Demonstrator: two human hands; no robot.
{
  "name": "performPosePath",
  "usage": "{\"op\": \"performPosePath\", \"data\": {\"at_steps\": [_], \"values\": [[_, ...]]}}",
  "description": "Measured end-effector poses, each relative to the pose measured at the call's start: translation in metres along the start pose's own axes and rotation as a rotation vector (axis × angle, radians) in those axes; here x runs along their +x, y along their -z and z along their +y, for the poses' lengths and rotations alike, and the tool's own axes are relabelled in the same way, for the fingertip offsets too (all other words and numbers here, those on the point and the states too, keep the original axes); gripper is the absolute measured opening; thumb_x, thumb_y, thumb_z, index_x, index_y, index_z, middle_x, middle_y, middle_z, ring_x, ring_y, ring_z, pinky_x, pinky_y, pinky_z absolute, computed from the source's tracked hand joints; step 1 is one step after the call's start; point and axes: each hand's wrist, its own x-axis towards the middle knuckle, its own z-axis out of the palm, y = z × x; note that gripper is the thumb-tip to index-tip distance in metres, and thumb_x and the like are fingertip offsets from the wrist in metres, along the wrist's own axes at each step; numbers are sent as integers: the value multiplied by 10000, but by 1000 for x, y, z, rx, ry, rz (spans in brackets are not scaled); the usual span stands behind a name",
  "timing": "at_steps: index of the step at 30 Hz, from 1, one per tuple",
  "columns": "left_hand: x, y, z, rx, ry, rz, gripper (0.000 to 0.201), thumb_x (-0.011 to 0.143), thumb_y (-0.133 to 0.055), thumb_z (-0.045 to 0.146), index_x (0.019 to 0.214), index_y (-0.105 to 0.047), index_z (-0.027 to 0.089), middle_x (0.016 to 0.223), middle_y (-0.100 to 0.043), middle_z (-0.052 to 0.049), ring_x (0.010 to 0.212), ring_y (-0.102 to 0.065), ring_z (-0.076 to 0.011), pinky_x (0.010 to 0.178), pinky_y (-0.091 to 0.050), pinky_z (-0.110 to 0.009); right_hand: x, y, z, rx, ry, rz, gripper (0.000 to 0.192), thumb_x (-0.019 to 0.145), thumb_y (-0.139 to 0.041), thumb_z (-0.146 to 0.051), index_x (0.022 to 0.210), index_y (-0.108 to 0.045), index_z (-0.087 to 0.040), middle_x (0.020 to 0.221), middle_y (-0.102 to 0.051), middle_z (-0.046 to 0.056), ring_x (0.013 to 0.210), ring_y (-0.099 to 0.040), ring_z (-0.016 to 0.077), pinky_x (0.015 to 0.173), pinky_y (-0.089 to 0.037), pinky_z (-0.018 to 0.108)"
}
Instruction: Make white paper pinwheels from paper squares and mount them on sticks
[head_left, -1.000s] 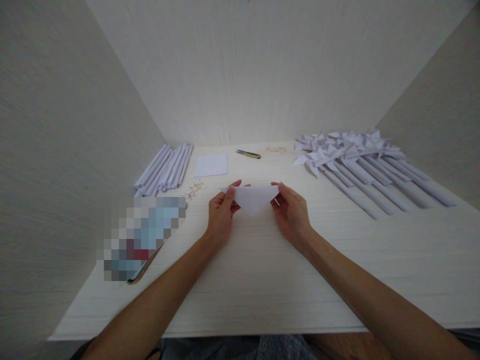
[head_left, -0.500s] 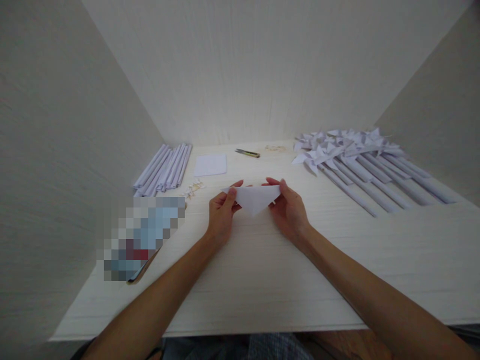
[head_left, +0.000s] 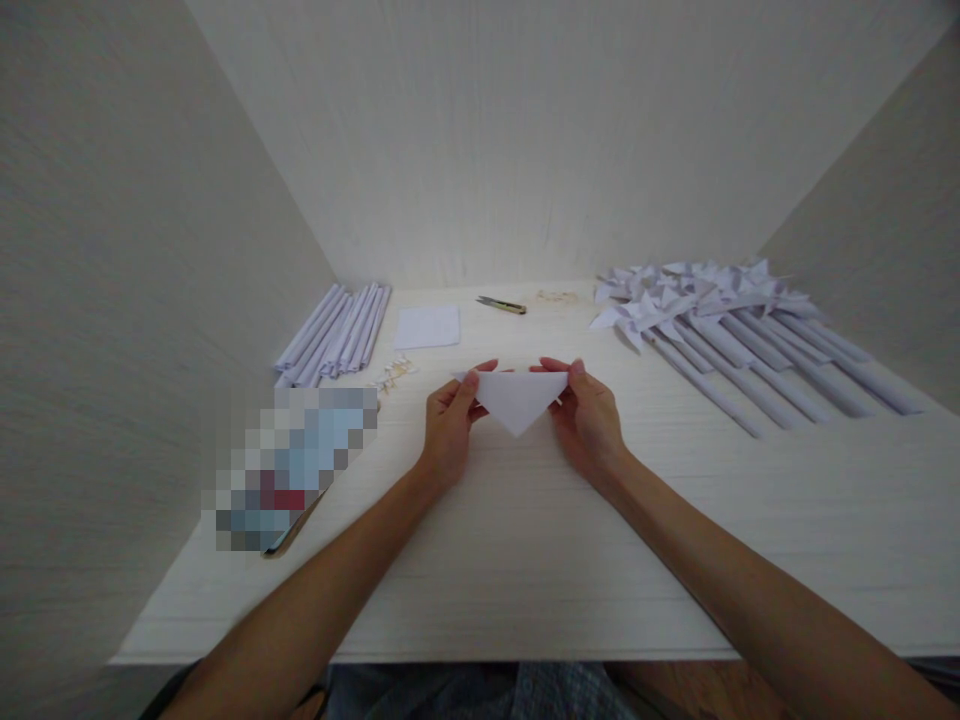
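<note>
White paper [head_left: 517,405], folded to a triangle, is btwn both hands approx mid-tbl [head_left: 525,560], tip twd near edge; can't tell if it touches the surface. L hand [head_left: 448,425] pinches its L corner, thumb in front, fingers behind. R hand [head_left: 591,418] pinches R corner, same way. Tubes [head_left: 334,335] at far L corner, sheets [head_left: 427,327] just beside. Snips [head_left: 502,305] nr far edge, ctr. Pinwheels [head_left: 697,295] w/ sticks [head_left: 780,375] twd far R corner. Pixelated item [head_left: 307,465] nr L edge, details unreadable.

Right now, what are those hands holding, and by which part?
A white paper triangle, the left hand and right hand gripping its top edge near opposite corners.
</note>
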Motion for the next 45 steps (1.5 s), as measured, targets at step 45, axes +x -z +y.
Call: {"op": "performPosePath", "data": {"at_steps": [45], "values": [[12,11,13,-208,401,-108,315,821,-427,290,676,-638,106,659,-660,-56,609,-593,-88,585,-465,-182,2,2,-3,42,-148,-66,312,665,-598,-454,614,-631,-148,602,-677,68,614,-618,166,548,-472,270]]}}
